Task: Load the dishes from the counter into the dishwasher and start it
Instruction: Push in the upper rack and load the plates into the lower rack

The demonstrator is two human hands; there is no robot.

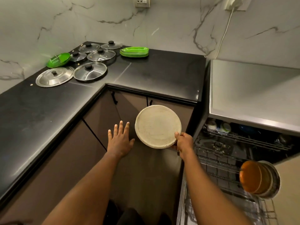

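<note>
The pale round plate (157,126) is off the worktop (154,73) and in the air in front of the cabinet doors (100,114), its face tipped up toward the camera. The right hand (184,143) grasps it at the lower right rim, thumb on the face and fingers behind. The left hand (120,142) is just left of the plate, released, with fingers spread and holding nothing. I cannot tell whether its thumb brushes the rim.

The dishwasher's lower rack (215,164) lies right of the plate and lower, so the holding hand is already the nearer one. Being round, the plate has no long axis. What likely matters is turning it on edge to slot between the tines. The orange bowls (256,179) stand on edge far right of the plate, with bare rack between them. The upper rack (243,137) overhangs to the plate's right, so clearance there looks tight.

Beyond the plate and to its left, glass lids (90,71), a steel lid (54,77) and green plates (134,51) wait on the worktop.
</note>
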